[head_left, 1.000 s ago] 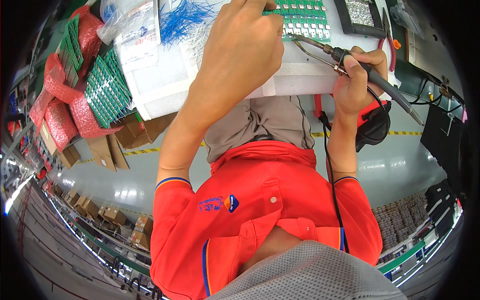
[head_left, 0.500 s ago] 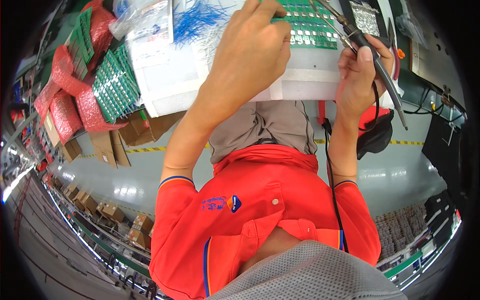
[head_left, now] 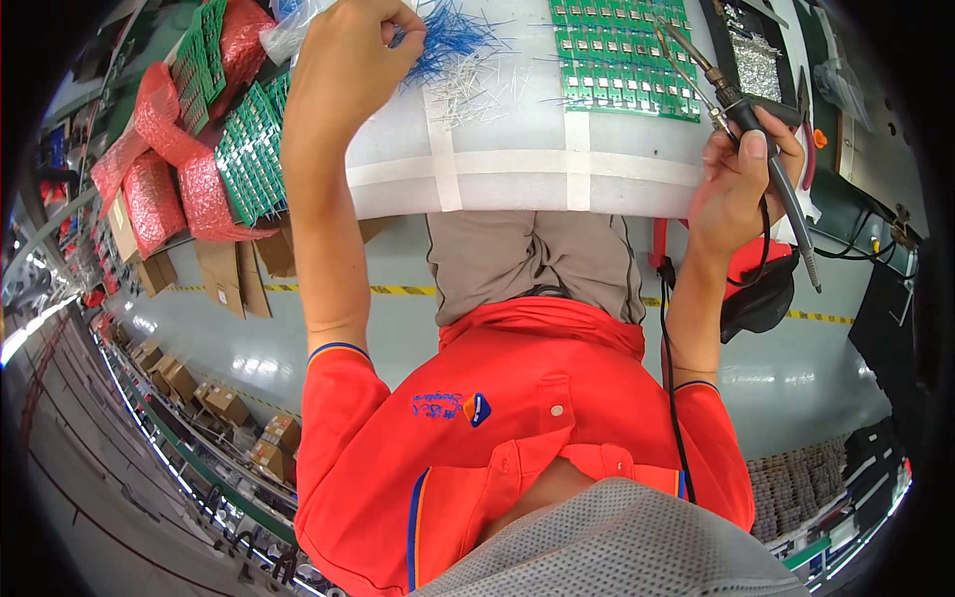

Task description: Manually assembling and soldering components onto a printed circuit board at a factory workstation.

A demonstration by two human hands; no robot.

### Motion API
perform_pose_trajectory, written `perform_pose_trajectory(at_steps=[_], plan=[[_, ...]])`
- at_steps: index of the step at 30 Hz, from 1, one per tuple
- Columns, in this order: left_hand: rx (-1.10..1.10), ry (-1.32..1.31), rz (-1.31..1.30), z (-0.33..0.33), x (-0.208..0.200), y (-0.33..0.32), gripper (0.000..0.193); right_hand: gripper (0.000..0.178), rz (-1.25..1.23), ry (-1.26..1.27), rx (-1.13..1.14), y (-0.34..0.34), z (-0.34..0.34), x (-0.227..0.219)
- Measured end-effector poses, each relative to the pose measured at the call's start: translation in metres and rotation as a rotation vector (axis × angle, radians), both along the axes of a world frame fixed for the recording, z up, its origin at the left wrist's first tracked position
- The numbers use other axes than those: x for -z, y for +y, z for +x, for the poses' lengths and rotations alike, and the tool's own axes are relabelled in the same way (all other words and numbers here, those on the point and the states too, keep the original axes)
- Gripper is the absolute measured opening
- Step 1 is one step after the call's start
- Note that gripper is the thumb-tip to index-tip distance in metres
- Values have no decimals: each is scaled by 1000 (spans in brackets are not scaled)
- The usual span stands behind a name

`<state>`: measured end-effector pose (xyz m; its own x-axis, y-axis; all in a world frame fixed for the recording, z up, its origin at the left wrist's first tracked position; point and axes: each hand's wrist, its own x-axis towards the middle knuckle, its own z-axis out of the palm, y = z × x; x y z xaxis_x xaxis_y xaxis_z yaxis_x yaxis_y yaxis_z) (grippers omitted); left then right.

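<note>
My left hand is at the near left edge of a loose pile of thin blue wires, its fingers curled together. Whatever sits between the fingertips is too small to make out. A heap of short white wires lies just nearer to me. In my right hand is a soldering iron with a dark handle, its metal tip pointing away over the right edge of a green circuit board panel. A thin metal tube runs alongside the tip. Rows of small silver parts cover the panel, and blue wire ends stick out at its left side.
White foam with tape strips forms the work surface. At left, more green panels lean beside pink bubble wrap. A tray of shiny metal bits and red-handled pliers lie at right. The iron's black cord hangs past my right arm.
My left hand has moved left from the circuit board panel to the blue wire pile, uncovering the panel and white wires. The right hand still holds the soldering iron beside the panel.
</note>
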<state>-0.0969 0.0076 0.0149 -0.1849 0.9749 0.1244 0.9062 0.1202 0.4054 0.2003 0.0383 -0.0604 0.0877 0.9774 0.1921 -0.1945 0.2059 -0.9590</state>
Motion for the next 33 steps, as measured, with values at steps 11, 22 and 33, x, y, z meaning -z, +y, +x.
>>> perform_pose_trajectory(at_steps=[11, 22, 33], plan=[[156, -31, 51, -17, -2, 5, 11, 27, 21, 39, 3, 1, -3, 1], [-73, -596, 241, -9, 24, -9, 1, 27, 42, 35, -13, 2, -1, 2], [-123, -994, 151, 30, 28, -26, 9, 28, 47, 21, 2, 1, 3, 1]])
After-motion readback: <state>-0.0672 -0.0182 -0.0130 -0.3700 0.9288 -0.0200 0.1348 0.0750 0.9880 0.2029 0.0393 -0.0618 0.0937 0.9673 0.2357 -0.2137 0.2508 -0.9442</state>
